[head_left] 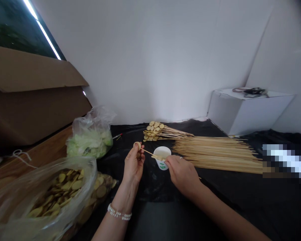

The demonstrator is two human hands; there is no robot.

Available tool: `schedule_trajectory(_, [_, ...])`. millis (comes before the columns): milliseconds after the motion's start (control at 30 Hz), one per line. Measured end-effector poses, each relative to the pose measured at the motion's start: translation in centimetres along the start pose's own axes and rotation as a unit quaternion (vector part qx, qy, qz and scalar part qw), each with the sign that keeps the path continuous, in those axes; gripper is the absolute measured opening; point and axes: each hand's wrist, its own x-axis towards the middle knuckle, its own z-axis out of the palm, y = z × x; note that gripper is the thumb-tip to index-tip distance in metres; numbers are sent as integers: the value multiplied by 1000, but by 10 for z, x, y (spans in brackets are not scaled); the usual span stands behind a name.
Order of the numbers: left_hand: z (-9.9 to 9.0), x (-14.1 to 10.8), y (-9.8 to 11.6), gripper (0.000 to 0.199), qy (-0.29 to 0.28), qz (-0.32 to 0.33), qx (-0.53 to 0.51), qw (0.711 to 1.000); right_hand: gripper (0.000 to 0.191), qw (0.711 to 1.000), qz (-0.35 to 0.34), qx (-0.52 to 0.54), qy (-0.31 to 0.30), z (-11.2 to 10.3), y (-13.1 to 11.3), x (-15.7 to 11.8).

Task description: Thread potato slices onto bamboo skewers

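Observation:
My left hand [134,162] pinches a round, pale yellow slice [137,145] that looks like potato. A thin wooden skewer [147,151] runs from this slice across the top of a white paper cup [162,166] with a green print. My right hand [183,172] is closed around the skewer just right of the cup, its fingertips close to the rim; the skewer's tail seems to poke out behind the hand. Inside the cup is something pale, with a flat light piece at its left rim. I cannot make out what these are.
Skewers with slices on their ends [153,130] lie behind the cup, beside a wide row of bare skewers [215,152]. To the left stand an open plastic bag of slices [65,187] and a bag of pale green stuff [87,142]. A white box [237,113] stands back right.

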Motion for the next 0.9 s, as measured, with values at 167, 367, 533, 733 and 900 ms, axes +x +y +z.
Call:
schedule_trajectory(167, [0,1,2,12,4,0,-7,1000,23,996,-54,-46,51,-4,1,0])
schedule_trajectory(367, [2,-2,2,15,-21,-6,-18,1000,26,991,-73,-84,76,-7,3,0])
schedule_trajectory(533, [1,-2,4,16,-29,0,-16,999,25,1000,4,-17,0,-6,1,3])
schedule_trajectory(733, [-1,0,3,15,-32,21,-2,999,21,997,41,39,-55,-8,0,5])
schedule_trajectory(900, [0,-1,-2,12,-23,4,-4,1000,24,1000,-7,-9,-4,-4,-1,1])
